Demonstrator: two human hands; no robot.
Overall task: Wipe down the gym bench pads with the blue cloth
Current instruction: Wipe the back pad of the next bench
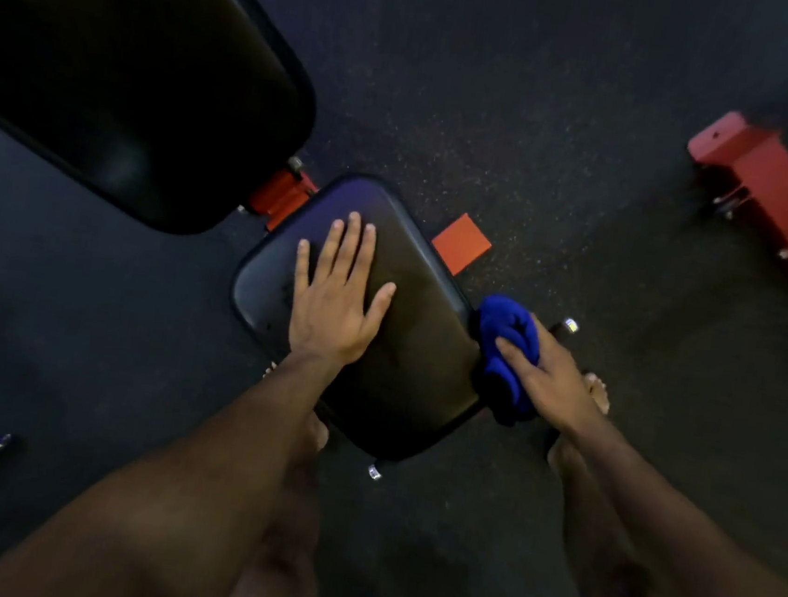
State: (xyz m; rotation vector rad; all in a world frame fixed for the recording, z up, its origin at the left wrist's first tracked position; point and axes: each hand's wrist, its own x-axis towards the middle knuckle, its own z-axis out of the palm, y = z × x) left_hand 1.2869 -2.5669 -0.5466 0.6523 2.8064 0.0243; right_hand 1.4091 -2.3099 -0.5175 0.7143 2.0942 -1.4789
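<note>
My left hand [338, 295] lies flat, fingers spread, on the seat pad [406, 348] at centre frame; my right hand [552, 371] grips the blue cloth [506, 344] at the pad's right edge.

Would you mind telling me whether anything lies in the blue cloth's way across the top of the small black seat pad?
Yes: the left hand rests flat, fingers spread, on the small black seat pad. The right hand holds the bunched blue cloth against the pad's right edge, so a sweep leftward would meet the left hand.
</note>
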